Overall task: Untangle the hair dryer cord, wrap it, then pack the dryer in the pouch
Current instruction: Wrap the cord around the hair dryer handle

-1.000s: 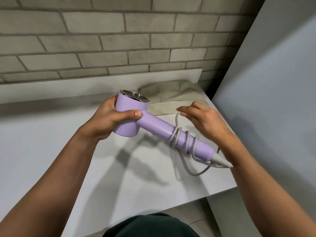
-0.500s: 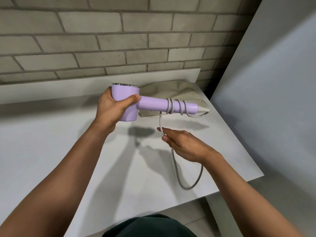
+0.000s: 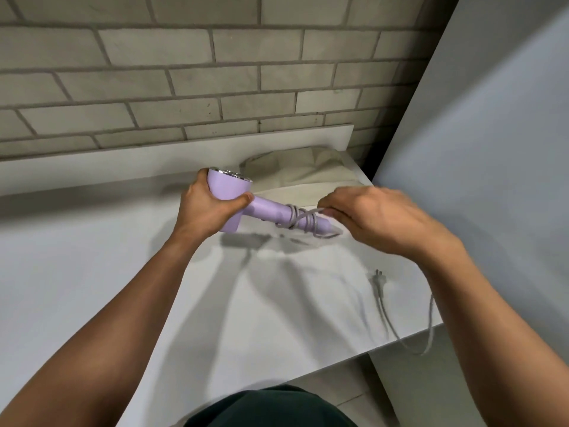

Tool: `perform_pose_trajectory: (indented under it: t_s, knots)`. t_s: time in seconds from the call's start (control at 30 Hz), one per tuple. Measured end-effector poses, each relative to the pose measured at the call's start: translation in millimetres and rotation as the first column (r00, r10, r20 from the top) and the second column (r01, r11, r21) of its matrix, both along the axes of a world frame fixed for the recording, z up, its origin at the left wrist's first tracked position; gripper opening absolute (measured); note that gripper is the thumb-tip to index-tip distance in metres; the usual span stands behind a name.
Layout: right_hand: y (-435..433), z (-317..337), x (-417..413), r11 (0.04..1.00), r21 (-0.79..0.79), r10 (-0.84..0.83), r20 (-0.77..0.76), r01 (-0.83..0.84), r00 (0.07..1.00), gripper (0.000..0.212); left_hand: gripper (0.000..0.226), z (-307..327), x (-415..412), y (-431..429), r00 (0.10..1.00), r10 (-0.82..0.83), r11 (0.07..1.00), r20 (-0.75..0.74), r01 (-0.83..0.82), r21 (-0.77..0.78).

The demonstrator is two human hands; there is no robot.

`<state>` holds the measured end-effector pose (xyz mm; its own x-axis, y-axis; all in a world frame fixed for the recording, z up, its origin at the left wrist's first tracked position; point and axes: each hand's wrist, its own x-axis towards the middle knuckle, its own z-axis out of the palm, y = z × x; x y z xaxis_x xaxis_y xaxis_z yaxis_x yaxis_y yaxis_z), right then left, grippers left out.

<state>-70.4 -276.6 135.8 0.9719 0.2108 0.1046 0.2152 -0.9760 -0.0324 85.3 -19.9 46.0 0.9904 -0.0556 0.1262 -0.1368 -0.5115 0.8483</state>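
— Where do we find the hair dryer (image 3: pixel 229 195)?
— We see it held above the desk (image 3: pixel 92 272), its shadow on the white top below. The left hand (image 3: pixel 203 214) grips its thick lilac end, fingers (image 3: pixel 201 181) curled round the back and thumb across the front, with the metal rim turned up and away from us. The handle (image 3: pixel 271 209) points right and a little down.

— And the cord (image 3: pixel 300 218)?
— We count several grey turns wound round the handle near its far end. One strand crosses over those turns and runs up to the right hand (image 3: pixel 375 217), which pinches it between curled fingertips just beside the handle's tip. That hand is blurred, so we cannot tell which fingers hold the strand.

— Where does the rest of it go?
— The plug (image 3: pixel 378 280) lies flat on the desk near the right edge, beside the right forearm. From it the cord runs toward the front edge, drops off in a loop and rises behind the forearm, where we lose it.

— The pouch (image 3: pixel 301 171)?
— We see a beige cloth pouch lying crumpled at the back right corner of the desk, against the raised white ledge (image 3: pixel 154 155), behind the dryer. Whether it is open we cannot tell.

— What else is around us?
— A grey brick wall (image 3: pixel 184 87) behind the desk, a plain grey panel (image 3: pixel 492 149) on the right, and dark clothing (image 3: pixel 271 408) at the bottom edge
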Motion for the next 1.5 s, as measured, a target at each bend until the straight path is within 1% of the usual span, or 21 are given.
perform_pose_trajectory:
  t_s: [0.07,0.13,0.27,0.37,0.43,0.5,0.6,0.63,0.7,0.73,0.8,0.83,0.87,0.9,0.93,1.0,1.1,1.2,1.3,1.4,1.5]
  knots:
    - [-5,-2,5,0.999,-0.05,0.016,0.174,-0.007,0.985,0.029,0.062,-1,-2,5,0.998,-0.055,0.998,-0.012,0.055,0.01]
    - [-11,-4,11,0.999,-0.053,0.011,0.293,0.004,0.956,0.031,0.065,-1,-5,11,0.994,-0.101,0.995,-0.049,0.1,-0.027]
    - [-20,-13,19,0.999,-0.041,0.007,0.445,0.013,0.895,0.027,0.063,4,-9,26,0.972,-0.21,0.975,-0.102,0.2,-0.1]
    - [-19,-17,24,1.0,0.005,-0.006,0.48,0.004,0.877,0.028,0.057,12,-14,32,0.935,-0.331,0.933,-0.126,0.304,-0.194]
    - [-20,-19,28,0.999,0.041,-0.015,0.47,-0.005,0.882,0.029,0.061,16,-19,35,0.906,-0.403,0.893,-0.133,0.357,-0.274]
    - [-20,-23,29,0.997,0.073,-0.013,0.466,-0.024,0.884,0.032,0.064,19,-22,36,0.877,-0.46,0.847,-0.14,0.386,-0.364]
    - [-18,-37,36,0.986,0.163,-0.04,0.451,-0.039,0.892,0.038,0.06,24,-25,35,0.842,-0.523,0.78,-0.131,0.411,-0.472]
    - [-15,-40,36,0.982,0.183,-0.047,0.417,-0.034,0.908,0.039,0.059,25,-26,33,0.834,-0.537,0.76,-0.127,0.413,-0.502]
    - [-13,-56,38,0.982,0.169,0.02,0.369,-0.088,0.929,0.036,0.061,28,-27,28,0.834,-0.537,0.735,-0.125,0.39,-0.555]
    - [-15,-65,37,0.978,0.176,0.052,0.312,-0.112,0.949,0.034,0.063,29,-27,25,0.845,-0.52,0.731,-0.122,0.366,-0.576]
    - [-10,-84,28,0.968,0.251,-0.038,0.122,0.006,0.992,0.033,0.069,30,-26,19,0.883,-0.455,0.732,-0.117,0.297,-0.613]
    - [0,-89,21,0.946,0.302,-0.129,0.02,0.117,0.991,0.042,0.071,30,-25,15,0.903,-0.413,0.735,-0.116,0.255,-0.629]
    - [7,-96,18,0.95,0.295,-0.112,0.015,0.103,0.994,0.054,0.072,30,-23,13,0.922,-0.368,0.739,-0.12,0.212,-0.64]
    - [16,-101,17,0.942,0.336,-0.03,0.042,0.014,0.999,0.055,0.073,30,-22,10,0.937,-0.325,0.744,-0.127,0.171,-0.646]
    - [23,-104,16,0.93,0.366,0.021,0.043,-0.036,0.999,0.048,0.073,30,-20,7,0.948,-0.286,0.75,-0.136,0.133,-0.648]
    - [29,-101,16,0.893,0.445,0.085,-0.027,-0.064,0.996,0.042,0.068,28,-17,3,0.965,-0.216,0.762,-0.149,0.071,-0.644]
    - [31,-90,8,0.862,0.507,0.058,-0.093,-0.003,0.994,0.036,0.062,23,-11,0,0.982,-0.106,0.799,-0.159,-0.011,-0.601]
    - [34,-73,0,0.857,0.515,0.131,-0.181,-0.019,0.975,0.033,0.067,18,-8,0,0.986,-0.025,0.826,-0.163,-0.071,-0.559]
    - [26,-59,-4,0.841,0.542,0.147,-0.255,0.015,0.956,0.033,0.063,16,-5,2,0.988,0.028,0.851,-0.152,-0.104,-0.515]
    - [19,-45,-9,0.865,0.499,0.139,-0.337,0.052,0.931,0.037,0.065,14,-5,3,0.992,0.073,0.903,-0.105,-0.111,-0.415]
    - [15,-29,-14,0.892,0.45,0.153,-0.395,0.046,0.906,0.032,0.065,11,-6,7,0.993,0.108,0.95,-0.042,-0.115,-0.291]
